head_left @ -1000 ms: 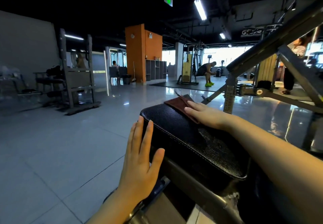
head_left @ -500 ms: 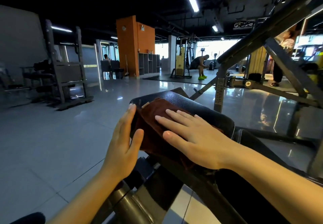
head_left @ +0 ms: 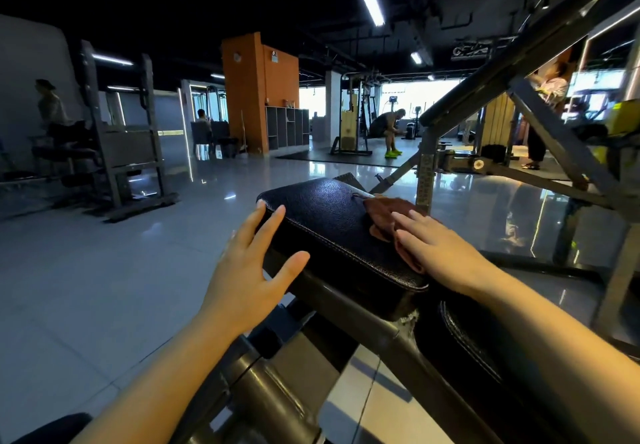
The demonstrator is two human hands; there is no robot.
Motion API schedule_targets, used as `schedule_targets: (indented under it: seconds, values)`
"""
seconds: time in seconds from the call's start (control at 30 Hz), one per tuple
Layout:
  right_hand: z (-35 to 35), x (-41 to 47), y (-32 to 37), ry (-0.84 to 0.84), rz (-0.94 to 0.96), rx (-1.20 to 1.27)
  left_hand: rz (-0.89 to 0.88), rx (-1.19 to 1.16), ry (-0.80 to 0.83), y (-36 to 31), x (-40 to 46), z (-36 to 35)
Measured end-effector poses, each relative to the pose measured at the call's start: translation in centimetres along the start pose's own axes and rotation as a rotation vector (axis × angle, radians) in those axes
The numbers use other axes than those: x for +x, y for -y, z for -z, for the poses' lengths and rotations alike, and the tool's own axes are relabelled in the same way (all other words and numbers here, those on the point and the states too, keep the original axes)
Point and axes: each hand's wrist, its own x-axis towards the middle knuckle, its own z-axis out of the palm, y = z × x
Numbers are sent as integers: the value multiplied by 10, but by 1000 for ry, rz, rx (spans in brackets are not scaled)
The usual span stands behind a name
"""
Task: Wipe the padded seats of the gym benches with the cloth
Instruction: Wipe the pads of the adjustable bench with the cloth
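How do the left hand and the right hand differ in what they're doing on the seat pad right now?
The left hand rests bare against the near-left edge of the seat pad; the right hand lies on the brown cloth at the pad's right side. The left hand's fingers are spread, the right hand's closer together. Both are flat with straight fingers, gripping nothing.

The cloth (head_left: pixel 388 213) lies on the padded seat's (head_left: pixel 332 225) right side, under the right hand (head_left: pixel 438 249).

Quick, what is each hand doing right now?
Left hand: open, fingers straight against the side of the padded seat.
Right hand: open, pressing the cloth flat on the seat.
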Motion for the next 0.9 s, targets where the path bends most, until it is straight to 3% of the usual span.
schedule_targets:
  seconds: [0.3,0.57,0.67,0.77,0.9]
  values:
    - [-40,-79,61,-218,180,-195,33,-16,11,-20,-4,17]
    - [-37,-100,34,-396,286,-350,-99,88,-20,-35,-51,28]
    - [-33,-93,29,-331,283,-371,-98,141,-146,-19,-83,25]
    - [-30,-76,52,-193,235,-435,-53,155,-167,-7,-101,15]
    - [-40,-65,64,-215,205,-529,-69,190,-168,-5,-104,10]
